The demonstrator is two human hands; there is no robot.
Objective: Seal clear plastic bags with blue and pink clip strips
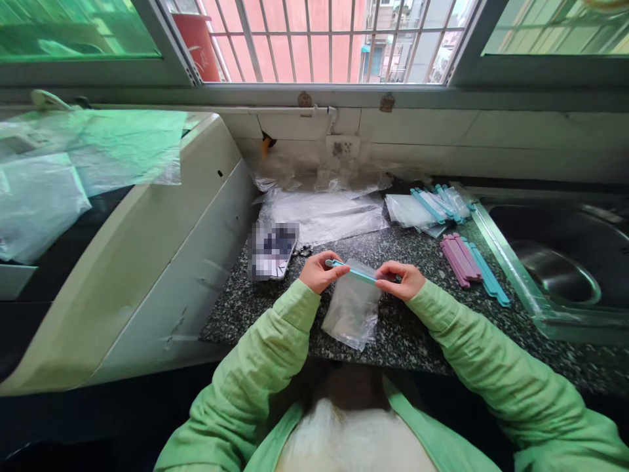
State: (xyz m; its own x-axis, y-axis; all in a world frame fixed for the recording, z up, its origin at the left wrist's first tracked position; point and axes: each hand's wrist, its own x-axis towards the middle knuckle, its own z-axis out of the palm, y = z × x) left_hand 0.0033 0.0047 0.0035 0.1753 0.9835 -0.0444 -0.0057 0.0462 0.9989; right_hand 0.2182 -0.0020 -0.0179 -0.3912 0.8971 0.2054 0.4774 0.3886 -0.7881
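A light blue bag clip (362,274) stretches between my two hands, across the upper part of a clear plastic bag (351,311). My left hand (322,270) pinches the clip's left end. At its right end, the thumb and fingers of my right hand (400,280) are closed on the clip. The bag hangs down from the clip over the speckled counter (289,328). To the right lie several pink clips (460,259) and, beside them, blue clips (486,272). Farther back, more blue clips (439,203) rest with clear bags (407,211).
A phone (278,249), partly blurred out, lies left of my hands. Flat plastic sheets (329,213) cover the counter's back. A steel sink (531,308) borders the right side, and a large pale appliance (171,262) stands at the left. A barred window (329,39) is ahead.
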